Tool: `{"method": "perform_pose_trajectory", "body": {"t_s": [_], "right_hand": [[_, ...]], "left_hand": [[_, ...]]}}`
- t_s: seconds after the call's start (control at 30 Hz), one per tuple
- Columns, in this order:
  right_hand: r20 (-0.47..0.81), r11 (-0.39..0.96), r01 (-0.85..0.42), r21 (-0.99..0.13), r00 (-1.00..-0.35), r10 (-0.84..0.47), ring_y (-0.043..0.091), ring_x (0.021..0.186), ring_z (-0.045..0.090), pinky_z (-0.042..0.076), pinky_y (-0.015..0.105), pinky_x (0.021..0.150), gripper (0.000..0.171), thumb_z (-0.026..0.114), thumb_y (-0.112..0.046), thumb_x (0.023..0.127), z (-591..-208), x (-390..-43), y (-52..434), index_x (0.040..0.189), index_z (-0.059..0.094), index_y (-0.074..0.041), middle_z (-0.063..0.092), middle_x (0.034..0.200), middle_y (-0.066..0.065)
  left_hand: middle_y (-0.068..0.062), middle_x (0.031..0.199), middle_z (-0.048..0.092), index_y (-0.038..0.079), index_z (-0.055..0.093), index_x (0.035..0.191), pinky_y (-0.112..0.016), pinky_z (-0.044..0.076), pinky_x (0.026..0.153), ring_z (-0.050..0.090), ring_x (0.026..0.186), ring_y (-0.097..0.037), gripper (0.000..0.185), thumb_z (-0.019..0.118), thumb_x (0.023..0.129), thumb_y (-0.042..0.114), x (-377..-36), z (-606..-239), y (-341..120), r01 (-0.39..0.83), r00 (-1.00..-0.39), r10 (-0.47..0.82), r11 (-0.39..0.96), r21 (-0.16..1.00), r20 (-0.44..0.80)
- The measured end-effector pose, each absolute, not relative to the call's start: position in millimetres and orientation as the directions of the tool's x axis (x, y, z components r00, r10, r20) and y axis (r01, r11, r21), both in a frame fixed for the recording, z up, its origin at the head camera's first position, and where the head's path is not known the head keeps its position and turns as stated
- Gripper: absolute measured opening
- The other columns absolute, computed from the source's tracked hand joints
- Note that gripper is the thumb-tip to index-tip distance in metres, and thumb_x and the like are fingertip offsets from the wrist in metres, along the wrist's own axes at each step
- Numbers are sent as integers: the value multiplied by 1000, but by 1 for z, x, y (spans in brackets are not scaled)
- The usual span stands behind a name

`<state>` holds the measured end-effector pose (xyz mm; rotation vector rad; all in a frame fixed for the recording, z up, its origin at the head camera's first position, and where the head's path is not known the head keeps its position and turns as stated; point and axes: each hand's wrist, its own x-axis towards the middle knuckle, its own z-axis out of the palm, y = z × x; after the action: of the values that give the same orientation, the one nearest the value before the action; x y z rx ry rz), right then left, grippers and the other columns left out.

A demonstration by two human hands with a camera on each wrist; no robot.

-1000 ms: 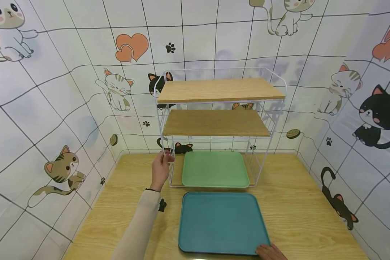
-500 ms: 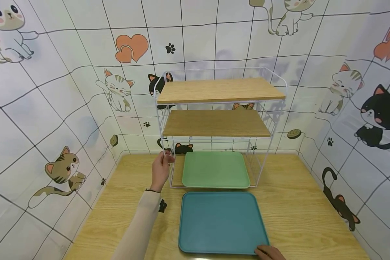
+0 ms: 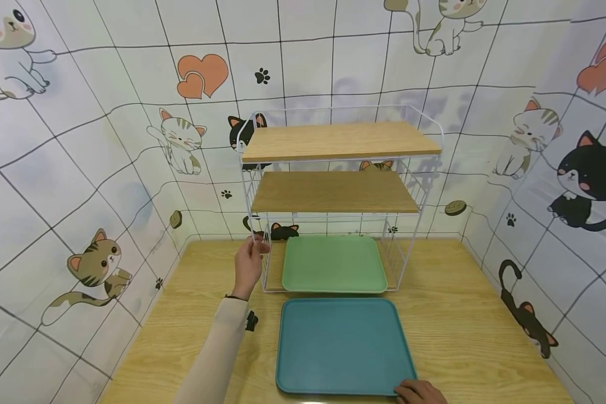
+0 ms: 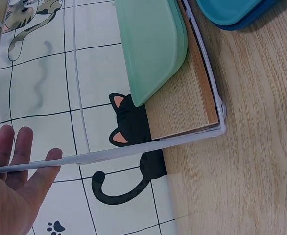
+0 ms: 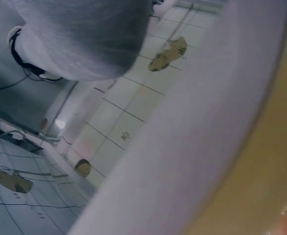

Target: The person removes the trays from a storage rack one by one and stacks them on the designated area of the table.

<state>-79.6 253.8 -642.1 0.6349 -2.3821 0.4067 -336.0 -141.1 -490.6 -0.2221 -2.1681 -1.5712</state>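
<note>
My left hand [image 3: 249,264] holds the left front upright of a white wire rack [image 3: 408,252], just above tabletop height. In the left wrist view its fingers [image 4: 23,152] meet the thin white rod. On the rack's bottom level lies a light green tray [image 3: 334,264]; the left wrist view shows a second green rim under it. A teal tray [image 3: 344,345] lies on the table in front of the rack, with another teal edge beneath it in the left wrist view. My right hand [image 3: 420,391] is at its near right corner, fingertips on the rim, partly cut off by the frame.
Two wooden shelves, the top one [image 3: 340,140] and the middle one [image 3: 335,192], carry nothing. A small black object [image 3: 251,321] shows beside my left forearm. Walls covered in a cat-print sheet [image 3: 303,67] enclose the wooden table [image 3: 464,314] behind and on both sides.
Very little differs. Both hands keep their places at the rack upright and the teal tray's corner; the head view shifts slightly.
</note>
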Motion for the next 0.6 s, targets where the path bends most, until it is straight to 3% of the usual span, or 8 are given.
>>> {"method": "perform_pose_trajectory", "body": {"t_s": [0.07, 0.17, 0.23, 0.33, 0.4, 0.47, 0.6], "right_hand": [[661, 851, -515, -103, -675, -329, 5, 78, 64, 52, 21, 67, 34, 63, -49, 101, -633, -83, 251, 88, 77, -21, 69, 87, -11], [665, 897, -421, -138, -710, -231, 9, 74, 66, 55, 26, 63, 19, 86, -37, 81, -611, -87, 243, 85, 77, -21, 71, 83, -9], [636, 910, -350, -223, -760, -136, 14, 75, 68, 56, 29, 62, 22, 92, -26, 72, -592, -91, 239, 88, 78, -19, 72, 84, -7], [504, 905, -212, -370, -864, 4, 22, 86, 71, 60, 40, 69, 25, 88, -18, 78, -558, -99, 233, 101, 78, -14, 74, 96, -1], [438, 882, -179, -436, -898, 34, 30, 97, 71, 60, 49, 77, 27, 82, -19, 87, -539, -109, 235, 112, 75, -10, 74, 107, 6], [413, 859, -185, -478, -910, 34, 37, 106, 69, 57, 57, 84, 31, 76, -21, 94, -523, -122, 238, 121, 72, -6, 72, 116, 13], [441, 828, -251, -501, -898, -6, 40, 110, 67, 56, 60, 85, 37, 69, -25, 100, -501, -151, 245, 131, 66, -4, 68, 127, 19]], "left_hand": [[-22, 97, 74, -1, 65, 115, -56, 59, 86, 72, 95, -38, 25, 44, 111, 12, -336, -491, -142, 383, -885, -133, 338, 859, 447], [-22, 96, 74, -1, 65, 114, -56, 59, 85, 72, 95, -39, 25, 44, 111, 12, -337, -491, -142, 390, -881, -131, 341, 855, 454], [-22, 96, 74, -1, 65, 113, -56, 59, 84, 72, 94, -39, 25, 44, 111, 13, -337, -491, -143, 399, -877, -130, 343, 851, 463], [-21, 96, 75, 0, 65, 113, -57, 59, 84, 73, 94, -39, 25, 44, 111, 14, -337, -491, -143, 409, -870, -130, 349, 843, 476], [-22, 96, 75, 0, 65, 113, -57, 59, 83, 73, 94, -40, 25, 45, 111, 14, -336, -491, -143, 415, -867, -129, 351, 840, 482], [-21, 96, 75, 0, 65, 113, -57, 59, 83, 73, 94, -40, 25, 44, 111, 14, -337, -491, -143, 415, -867, -127, 349, 840, 481], [-21, 96, 75, 0, 65, 113, -57, 59, 83, 73, 94, -40, 25, 44, 111, 14, -337, -492, -143, 408, -872, -129, 339, 848, 472]]}}
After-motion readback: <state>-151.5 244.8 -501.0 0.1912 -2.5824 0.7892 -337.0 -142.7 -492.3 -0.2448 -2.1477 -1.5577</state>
